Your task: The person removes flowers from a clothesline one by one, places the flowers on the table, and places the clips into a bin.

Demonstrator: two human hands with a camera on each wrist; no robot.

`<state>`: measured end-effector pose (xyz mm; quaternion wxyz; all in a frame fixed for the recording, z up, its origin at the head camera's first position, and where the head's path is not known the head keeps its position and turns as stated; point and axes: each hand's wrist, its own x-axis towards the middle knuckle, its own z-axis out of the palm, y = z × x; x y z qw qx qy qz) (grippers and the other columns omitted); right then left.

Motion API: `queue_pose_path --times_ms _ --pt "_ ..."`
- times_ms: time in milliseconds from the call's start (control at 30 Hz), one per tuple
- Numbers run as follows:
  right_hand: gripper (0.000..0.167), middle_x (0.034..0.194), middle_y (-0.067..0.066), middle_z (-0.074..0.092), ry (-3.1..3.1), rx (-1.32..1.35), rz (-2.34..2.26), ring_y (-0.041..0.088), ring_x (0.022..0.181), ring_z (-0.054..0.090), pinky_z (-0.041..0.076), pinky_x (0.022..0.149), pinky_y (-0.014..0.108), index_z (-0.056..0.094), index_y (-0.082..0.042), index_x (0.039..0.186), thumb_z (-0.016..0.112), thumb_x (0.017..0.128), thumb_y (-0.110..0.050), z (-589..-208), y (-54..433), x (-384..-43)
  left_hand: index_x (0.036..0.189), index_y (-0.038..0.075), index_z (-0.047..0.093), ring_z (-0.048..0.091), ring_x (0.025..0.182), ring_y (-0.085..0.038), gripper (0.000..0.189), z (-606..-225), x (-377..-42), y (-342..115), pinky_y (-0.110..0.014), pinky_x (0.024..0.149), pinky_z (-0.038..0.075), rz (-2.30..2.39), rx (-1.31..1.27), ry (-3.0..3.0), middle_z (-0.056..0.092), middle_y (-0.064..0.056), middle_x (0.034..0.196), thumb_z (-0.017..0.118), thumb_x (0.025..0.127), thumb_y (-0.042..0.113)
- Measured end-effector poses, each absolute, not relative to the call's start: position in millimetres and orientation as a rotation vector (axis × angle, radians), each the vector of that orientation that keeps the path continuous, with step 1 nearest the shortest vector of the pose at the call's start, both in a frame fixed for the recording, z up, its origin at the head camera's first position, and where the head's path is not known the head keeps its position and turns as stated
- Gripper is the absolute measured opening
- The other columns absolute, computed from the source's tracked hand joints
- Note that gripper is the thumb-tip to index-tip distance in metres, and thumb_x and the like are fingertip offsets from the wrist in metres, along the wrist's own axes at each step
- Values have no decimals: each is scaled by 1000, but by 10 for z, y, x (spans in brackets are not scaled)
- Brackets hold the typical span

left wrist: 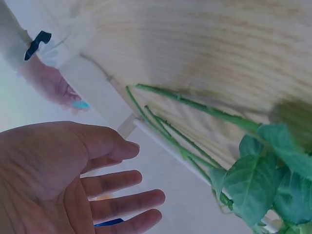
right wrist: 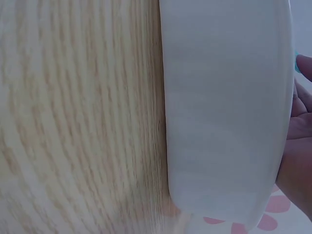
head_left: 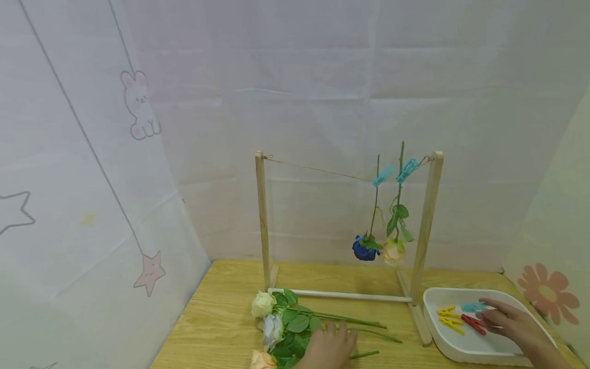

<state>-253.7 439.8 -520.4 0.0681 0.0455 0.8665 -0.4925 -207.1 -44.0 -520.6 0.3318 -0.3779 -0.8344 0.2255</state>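
My right hand point(head_left: 509, 325) reaches over the white tray point(head_left: 454, 353) and pinches a light blue clothespin point(head_left: 472, 307) at its fingertips. In the right wrist view the tray's side hides most of that hand point(right wrist: 302, 122). Inside the tray lie yellow clothespins point(head_left: 450, 324) and a red clothespin point(head_left: 473, 324). Over the stems of the roses on the table is my left hand point(head_left: 328, 346); its fingers are spread and hold nothing in the left wrist view. A white rose point(head_left: 263, 304), a pale lilac rose point(head_left: 273, 330) and a peach rose point(head_left: 262, 360) lie with heads leftward.
Behind the roses stands a wooden rack point(head_left: 263, 220) with a string point(head_left: 318, 168) across its top. A blue rose point(head_left: 365, 248) and another peach rose point(head_left: 393, 252) hang head down from it by blue clothespins point(head_left: 407, 170). The tray sits right of the rack's foot point(head_left: 420, 324).
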Motion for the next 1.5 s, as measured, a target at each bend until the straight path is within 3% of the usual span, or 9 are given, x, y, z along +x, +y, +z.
queue_pose_path --times_ms 100,267,433,533,633,733,867,1100,1500 --pt "71 134 31 58 2598 105 -1475 2 96 67 59 90 39 28 18 149 53 107 -34 -5204 4409 -2565 121 39 68 68 76 -6 29 -5118 -2082 -434 -16 50 51 613 -979 -2218 70 14 105 64 96 51" --pt "63 120 20 70 2547 52 -1539 5 94 70 59 88 39 34 18 146 53 107 -28 -5197 4443 -2611 129 37 64 68 84 -7 32 -4924 -2067 -414 -19 51 50 632 -972 -2418 68 12 118 61 99 48" --pt "49 106 8 76 2514 -79 -1587 8 89 71 61 82 35 43 20 137 52 107 -18 -5238 4512 -2677 129 33 62 66 84 -12 35 -4832 -2103 -417 -23 55 51 588 -931 -2495 65 8 111 66 97 45" --pt "56 105 12 75 2586 -74 -1507 9 87 70 61 81 36 29 25 139 51 108 -16 -5256 4495 -2722 127 29 61 64 80 -13 38 -4771 -2121 -427 -25 57 52 561 -904 -2491 64 5 109 71 94 44" --pt "58 105 17 74 2632 -13 -1449 11 85 70 61 81 37 25 24 142 51 107 -15 -5271 4463 -2762 128 27 59 65 85 -15 43 -4686 -2122 -435 -28 61 53 548 -862 -2508 65 3 117 75 91 42" --pt "58 103 17 74 2645 66 -1426 14 84 70 61 79 37 26 23 143 52 105 -13 -5280 4427 -2787 131 27 58 66 93 -16 46 -4612 -2132 -444 -29 63 55 559 -817 -2494 64 2 125 76 90 41" --pt "59 102 15 74 2644 144 -1403 18 85 69 60 75 35 29 21 144 54 103 -13 -5292 4399 -2806 130 27 59 67 92 -16 48 -4547 -2166 -458 -28 63 56 548 -770 -2444 65 4 123 79 89 39" --pt "58 102 11 74 2657 152 -1363 18 82 65 55 69 34 30 19 145 52 104 -16 -5319 4424 -2836 135 24 57 65 105 -19 62 -4459 -2222 -487 -33 77 58 524 -736 -2403 63 1 127 83 83 45" --pt "61 84 6 62 2669 222 -1305 19 77 56 49 63 31 31 15 146 55 102 -19 -5406 4433 -2837 133 22 59 63 111 -24 63 -4295 -2314 -497 -37 84 59 400 -687 -2281 62 -3 129 85 79 40"
